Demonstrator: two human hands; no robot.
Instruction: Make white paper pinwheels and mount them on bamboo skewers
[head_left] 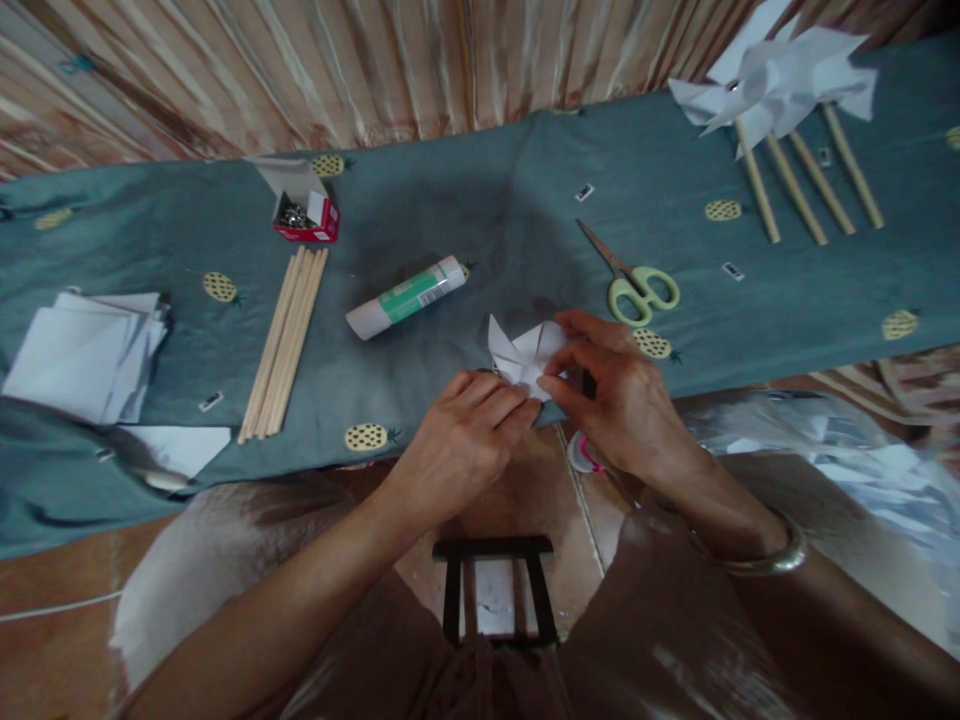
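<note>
Between my two hands, at the near edge of the cloth-covered table, is a small white paper pinwheel (528, 350) with its blades folded inward. My left hand (480, 425) grips its lower left side, fingers curled over the paper. On the other side, my right hand (615, 385) pinches a blade between thumb and fingers. Just beyond lies a glue stick (412, 296) with a green label. Scissors (637, 285) with light green handles rest past my right hand, blades slightly apart.
Wooden sticks (283, 345) lie in a bundle at left, below a red box (307, 215) of small metal pieces. A stack of white paper squares (86, 355) is at far left. Finished pinwheels on sticks (787, 90) lie at the back right. A bag of paper scraps (862, 460) is at right.
</note>
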